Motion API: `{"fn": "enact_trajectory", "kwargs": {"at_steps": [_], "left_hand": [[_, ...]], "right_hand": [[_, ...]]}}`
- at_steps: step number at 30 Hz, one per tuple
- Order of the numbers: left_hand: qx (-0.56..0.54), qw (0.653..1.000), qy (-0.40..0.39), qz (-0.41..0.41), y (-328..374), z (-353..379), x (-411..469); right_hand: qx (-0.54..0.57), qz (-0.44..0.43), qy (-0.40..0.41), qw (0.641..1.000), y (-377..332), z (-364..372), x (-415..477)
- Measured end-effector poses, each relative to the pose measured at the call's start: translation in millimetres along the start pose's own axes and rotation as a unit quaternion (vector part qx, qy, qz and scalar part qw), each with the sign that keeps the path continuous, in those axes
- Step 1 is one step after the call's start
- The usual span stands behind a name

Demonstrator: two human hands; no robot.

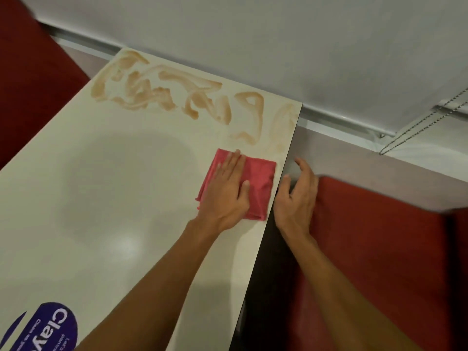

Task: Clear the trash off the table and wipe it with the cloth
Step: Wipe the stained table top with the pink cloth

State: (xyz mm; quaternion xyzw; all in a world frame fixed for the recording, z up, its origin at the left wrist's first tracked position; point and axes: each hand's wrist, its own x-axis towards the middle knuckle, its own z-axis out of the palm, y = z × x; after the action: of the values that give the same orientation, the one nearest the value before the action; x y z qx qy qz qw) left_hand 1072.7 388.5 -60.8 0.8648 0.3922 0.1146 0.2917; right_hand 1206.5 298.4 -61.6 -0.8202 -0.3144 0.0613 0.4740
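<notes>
My left hand is lying flat on a folded pink-red cloth near the right edge of the glossy cream table top. The wide bare stretch to its left is offering room to sweep. Brown smeared streaks are running along the far edge, where a pale grey wall is closing off reach. My right hand is hanging in the narrow gap between the table's edge and a red cushioned seat.

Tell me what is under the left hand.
A folded pink cloth lies flat under the left hand, on the cream table. The part of the table beneath the cloth is covered and cannot be seen.
</notes>
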Motion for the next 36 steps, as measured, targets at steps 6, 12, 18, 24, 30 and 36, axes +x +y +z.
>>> {"fn": "enact_trajectory", "kwargs": {"at_steps": [6,12,18,24,30,36], "left_hand": [[-0.011,0.990,0.118,-0.074,-60,-49,-5],[-0.005,0.984,0.151,-0.096,-89,-63,23],[0.016,0.980,0.170,-0.101,-105,-60,71],[0.057,0.971,0.209,-0.100,-107,-51,73],[0.050,0.970,0.216,-0.100,-106,-52,75],[0.046,0.969,0.222,-0.094,-108,-50,75]], "right_hand": [[-0.118,-0.138,-0.107,0.978,-29,46,-33],[-0.334,-0.090,-0.169,0.923,-41,89,-43],[-0.379,-0.042,-0.160,0.910,-32,89,-2],[-0.408,-0.037,-0.177,0.895,-15,97,89],[-0.413,-0.027,-0.198,0.889,-16,96,99],[-0.402,-0.052,-0.203,0.891,-28,70,-2]]}}
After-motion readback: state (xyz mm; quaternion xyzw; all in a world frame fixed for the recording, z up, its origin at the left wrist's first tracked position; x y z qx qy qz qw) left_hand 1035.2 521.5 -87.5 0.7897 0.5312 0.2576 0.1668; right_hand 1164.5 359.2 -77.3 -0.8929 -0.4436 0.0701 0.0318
